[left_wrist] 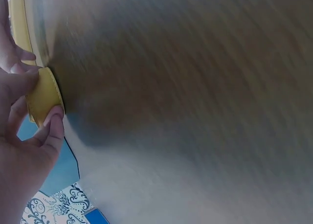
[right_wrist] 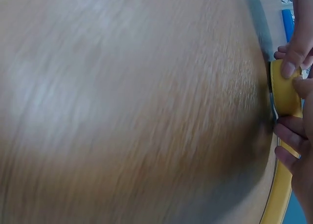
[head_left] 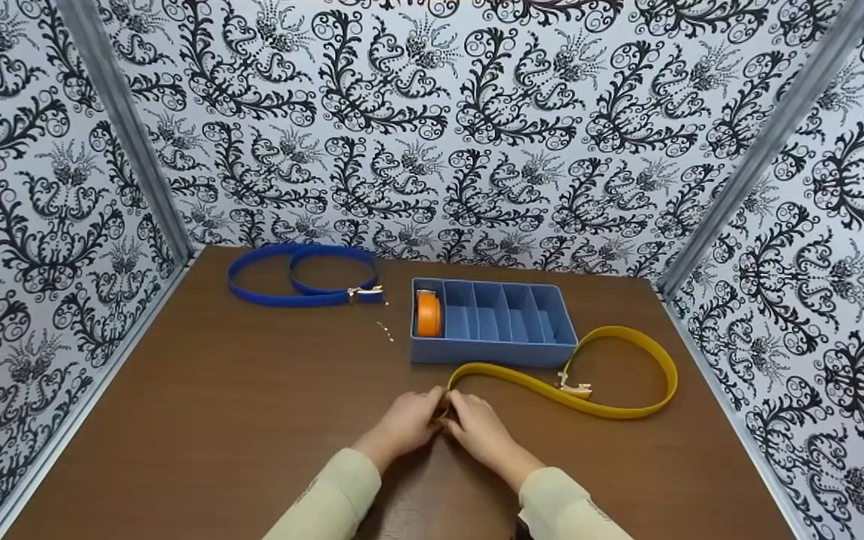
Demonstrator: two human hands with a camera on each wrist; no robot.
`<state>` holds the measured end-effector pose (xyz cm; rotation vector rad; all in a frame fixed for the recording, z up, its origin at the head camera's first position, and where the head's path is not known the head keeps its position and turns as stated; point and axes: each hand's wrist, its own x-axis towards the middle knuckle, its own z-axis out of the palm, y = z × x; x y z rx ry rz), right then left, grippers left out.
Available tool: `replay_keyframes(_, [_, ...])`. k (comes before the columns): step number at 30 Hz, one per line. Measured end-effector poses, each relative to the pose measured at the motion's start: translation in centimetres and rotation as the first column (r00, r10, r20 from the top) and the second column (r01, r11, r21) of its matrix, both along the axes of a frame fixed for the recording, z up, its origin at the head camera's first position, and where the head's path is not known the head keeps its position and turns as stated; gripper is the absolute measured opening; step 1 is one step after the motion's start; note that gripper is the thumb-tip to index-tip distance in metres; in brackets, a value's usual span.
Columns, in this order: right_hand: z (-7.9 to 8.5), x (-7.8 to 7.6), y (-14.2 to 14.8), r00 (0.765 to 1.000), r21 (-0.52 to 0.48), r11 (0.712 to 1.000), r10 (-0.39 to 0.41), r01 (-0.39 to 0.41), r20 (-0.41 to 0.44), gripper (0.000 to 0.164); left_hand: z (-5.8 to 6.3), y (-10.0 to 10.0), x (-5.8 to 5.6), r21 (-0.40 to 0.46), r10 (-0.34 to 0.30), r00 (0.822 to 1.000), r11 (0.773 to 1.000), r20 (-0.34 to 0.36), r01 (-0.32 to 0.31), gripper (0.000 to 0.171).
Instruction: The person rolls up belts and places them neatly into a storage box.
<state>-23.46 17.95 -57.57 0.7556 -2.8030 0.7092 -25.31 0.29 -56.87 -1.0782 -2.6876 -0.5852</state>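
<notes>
A yellow belt [head_left: 612,411] lies on its edge across the table, with a metal buckle [head_left: 574,386] near its far loop. Its near end is bent into a small coil [left_wrist: 45,94] between the two hands. My left hand [head_left: 406,421] pinches this coil with thumb and fingers. From the other side, my right hand [head_left: 483,431] also holds it, thumb and fingers bent around the strap [right_wrist: 285,94]. The hands nearly meet just above the table, and in the head view they cover most of the coil.
Behind the hands stands a blue-grey divided box [head_left: 492,351]. A rolled orange belt [head_left: 427,313] sits in its leftmost compartment. At the back left lies a looped blue belt [head_left: 282,301] with a metal buckle. Patterned walls [head_left: 432,135] enclose the brown table [head_left: 252,375].
</notes>
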Motion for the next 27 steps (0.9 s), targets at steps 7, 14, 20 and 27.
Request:
replay_keyframes(7, [0.0,-0.2,0.0,1.000,0.007,1.000,0.012,-0.012,-0.022,0.017,0.0,0.1,-0.2,0.007,0.006,0.999,1.000,0.044,-0.007,0.031])
replay_keyframes(14, [-0.2,-0.5,0.1,0.988,0.082,0.992,0.101,-0.091,-0.116,0.011,-0.2,0.0,-0.4,0.016,-0.028,1.000,0.999,0.002,0.028,0.033])
replay_keyframes(20, [-0.3,-0.6,0.0,0.981,0.067,0.992,0.118,-0.109,-0.153,0.006,-0.2,-0.6,-0.6,0.058,-0.088,0.996,0.995,0.018,0.087,0.028])
replay_keyframes(27, [-0.1,-0.2,-0.7,0.990,0.027,0.999,0.041,-0.038,-0.137,0.006,0.1,-0.9,-0.6,0.301,0.029,0.943,0.944,0.330,-0.135,0.032])
